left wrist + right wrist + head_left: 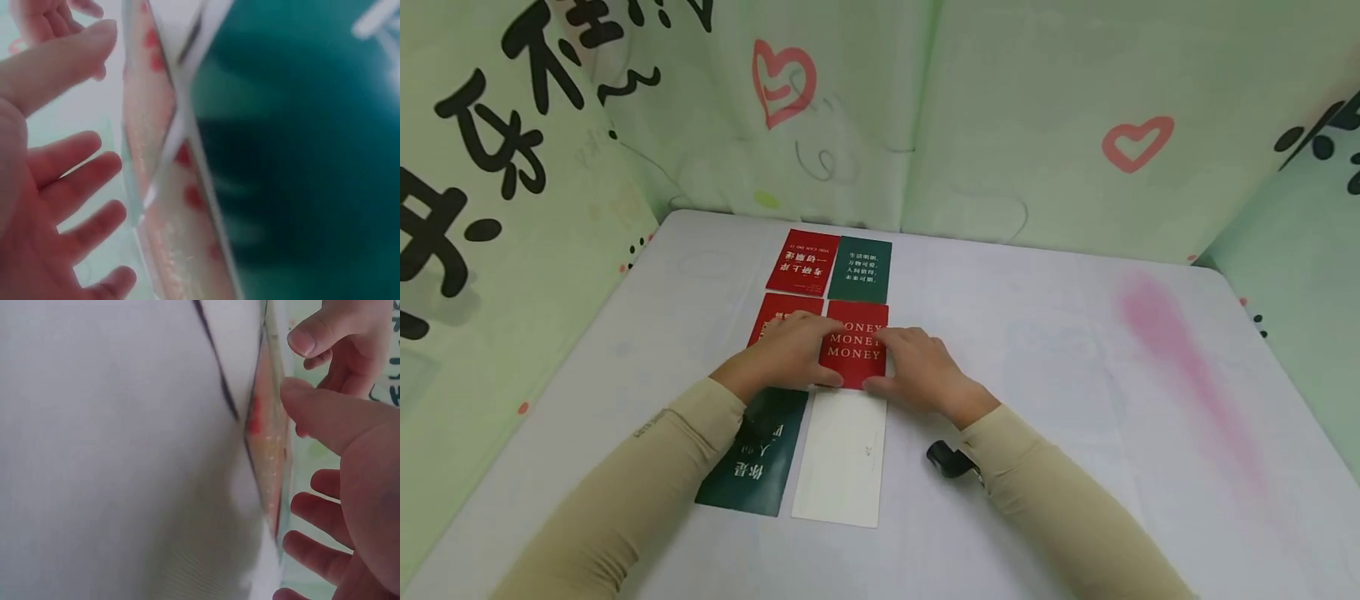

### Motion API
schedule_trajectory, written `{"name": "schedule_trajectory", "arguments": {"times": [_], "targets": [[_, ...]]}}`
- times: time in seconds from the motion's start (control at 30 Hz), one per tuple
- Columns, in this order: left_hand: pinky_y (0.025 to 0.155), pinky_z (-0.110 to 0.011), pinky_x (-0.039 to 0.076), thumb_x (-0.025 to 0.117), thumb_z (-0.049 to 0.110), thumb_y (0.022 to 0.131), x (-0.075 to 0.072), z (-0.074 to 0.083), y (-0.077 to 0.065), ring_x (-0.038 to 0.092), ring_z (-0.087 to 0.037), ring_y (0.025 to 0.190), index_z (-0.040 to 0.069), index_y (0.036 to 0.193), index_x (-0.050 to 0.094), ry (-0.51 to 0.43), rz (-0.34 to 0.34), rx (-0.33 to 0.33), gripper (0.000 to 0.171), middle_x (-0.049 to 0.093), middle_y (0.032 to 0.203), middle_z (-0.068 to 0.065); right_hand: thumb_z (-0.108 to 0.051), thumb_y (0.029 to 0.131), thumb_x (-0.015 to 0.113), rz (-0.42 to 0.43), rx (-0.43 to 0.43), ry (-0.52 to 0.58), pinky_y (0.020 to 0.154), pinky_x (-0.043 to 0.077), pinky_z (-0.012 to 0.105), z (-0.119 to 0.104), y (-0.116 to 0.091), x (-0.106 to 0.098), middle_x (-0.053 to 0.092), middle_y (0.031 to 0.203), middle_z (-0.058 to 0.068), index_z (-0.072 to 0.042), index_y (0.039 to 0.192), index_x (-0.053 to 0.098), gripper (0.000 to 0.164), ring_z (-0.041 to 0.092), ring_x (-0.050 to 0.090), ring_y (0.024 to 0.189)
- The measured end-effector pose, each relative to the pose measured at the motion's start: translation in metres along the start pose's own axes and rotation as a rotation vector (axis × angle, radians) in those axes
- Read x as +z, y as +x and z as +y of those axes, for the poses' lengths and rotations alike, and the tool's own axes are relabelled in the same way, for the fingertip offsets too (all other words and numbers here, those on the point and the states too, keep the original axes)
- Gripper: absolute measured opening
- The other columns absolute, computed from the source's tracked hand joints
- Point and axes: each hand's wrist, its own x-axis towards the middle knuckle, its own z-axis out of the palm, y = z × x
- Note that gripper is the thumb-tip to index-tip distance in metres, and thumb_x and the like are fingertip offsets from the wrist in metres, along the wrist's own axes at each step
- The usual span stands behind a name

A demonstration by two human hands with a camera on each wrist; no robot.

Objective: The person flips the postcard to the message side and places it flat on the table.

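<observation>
A red card printed with MONEY [855, 354] lies flat on the white table between my two hands. My left hand [790, 346] is at its left edge, fingers loosely extended, and partly covers another red card [763, 320]. At the right edge is my right hand [925, 371], with thumb and fingers spread. Both wrist views show each hand's fingers apart; whether the fingertips touch the card cannot be made out. Nearer me lie a dark green card [752, 475] and a white card [841, 462]. Behind are a red card [802, 262] and a green text card [860, 269].
The cards form two columns on the white tabletop [1037, 350]. A black object [950, 459] shows beside the right sleeve. Pale green cloth [1000, 100] with drawn hearts and black characters rises behind the table. A pink smear [1187, 375] marks the right side.
</observation>
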Motion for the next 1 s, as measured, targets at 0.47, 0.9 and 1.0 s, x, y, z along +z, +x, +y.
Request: {"name": "schedule_trajectory", "arguments": {"times": [0.47,0.9,1.0], "targets": [[0.111,-0.062,0.023,0.089,0.037,0.068,0.008,-0.004,0.007,0.041,-0.031,0.129,0.017,0.148,0.050,0.000,-0.071,-0.038,0.091,0.055,0.134,-0.012,-0.040,0.092,0.069,-0.009,-0.064,-0.073,0.111,0.029,0.058,0.005,0.002,0.006,0.064,0.126,0.013,-0.007,0.141,0.053,0.061,0.030,0.056,0.119],[0.101,-0.053,0.037,0.076,0.017,0.086,0.007,-0.010,0.008,0.056,-0.031,0.117,0.010,0.140,0.055,-0.074,0.054,-0.053,0.058,0.068,0.122,-0.009,-0.009,0.093,0.062,0.125,-0.071,0.012,0.098,0.048,0.043,0.007,0.004,0.003,0.067,0.112,0.014,-0.001,0.133,0.055,0.042,0.029,0.062,0.103],[0.099,-0.051,0.039,0.077,0.017,0.086,0.005,-0.010,0.006,0.059,-0.030,0.115,0.010,0.140,0.054,-0.102,0.087,-0.049,0.059,0.071,0.118,-0.008,-0.005,0.092,0.065,0.192,-0.064,0.090,0.093,0.051,0.041,0.006,0.003,0.002,0.067,0.115,0.014,0.000,0.132,0.056,0.041,0.028,0.061,0.103]]}}
